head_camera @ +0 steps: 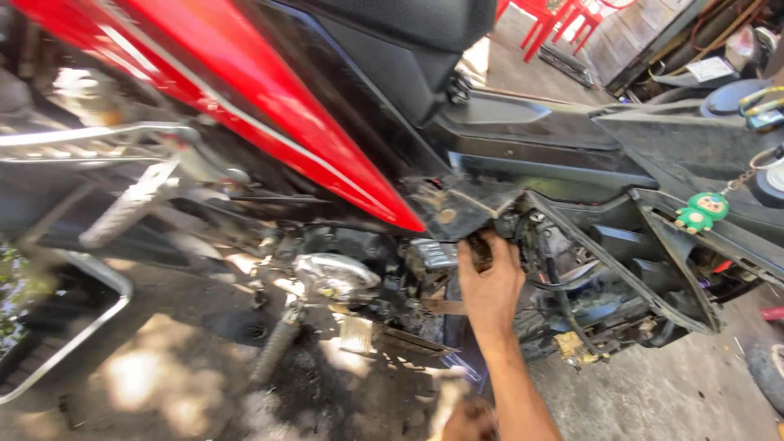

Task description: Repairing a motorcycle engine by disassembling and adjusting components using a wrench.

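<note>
A motorbike with a red side panel (269, 106) and a black seat (408, 33) fills the view, its lower covers off. My right hand (490, 286) reaches up from the bottom edge into the exposed black frame (572, 245), just under the tip of the red panel. Its fingers curl around a small dark part (482, 245) among black cables, and the fingertips are hidden. Only the top of my left hand (469, 420) shows at the bottom edge, with a blurred pale object (445, 396) beside it.
The engine with a shiny cover (335, 273), a chrome foot peg (131, 204) and a kick lever (273, 351) lie left of my hand. A green toy keyring (702, 211) hangs at right. Red plastic chairs (563, 16) stand behind. Concrete floor lies below.
</note>
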